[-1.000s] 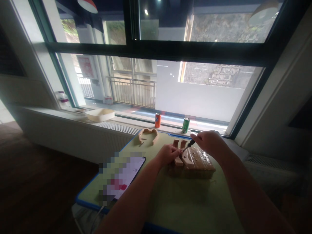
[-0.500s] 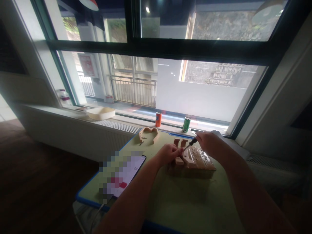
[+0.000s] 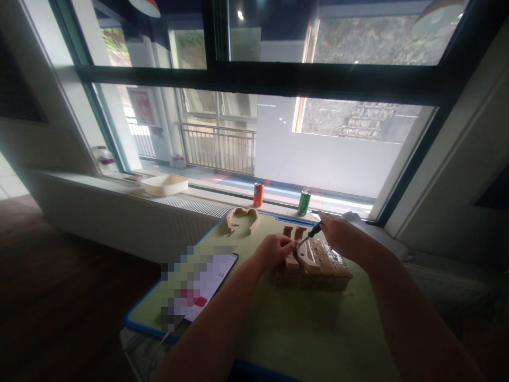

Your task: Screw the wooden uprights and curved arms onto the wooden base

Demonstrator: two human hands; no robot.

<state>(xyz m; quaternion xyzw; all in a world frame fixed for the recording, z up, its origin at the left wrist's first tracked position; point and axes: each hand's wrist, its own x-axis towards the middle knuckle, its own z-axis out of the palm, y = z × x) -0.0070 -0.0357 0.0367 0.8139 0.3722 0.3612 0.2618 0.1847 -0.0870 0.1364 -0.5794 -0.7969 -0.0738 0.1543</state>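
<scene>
Screwdriver (image 3: pixel 314 230), gripped in my right hand (image 3: pixel 342 237), fingers closed; my left hand (image 3: pixel 273 252) curled shut, wooden piece (image 3: pixel 292 261) at three o'clock.

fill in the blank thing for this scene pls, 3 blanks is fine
The right hand holds a black-handled ____, its tip near the wooden piece beside the left hand.
The green mat under the wooden piece has a ____ edge.
Seen from the head camera, the orange can stands to the ____ of the green can.

Missing words: screwdriver; blue; left
</scene>
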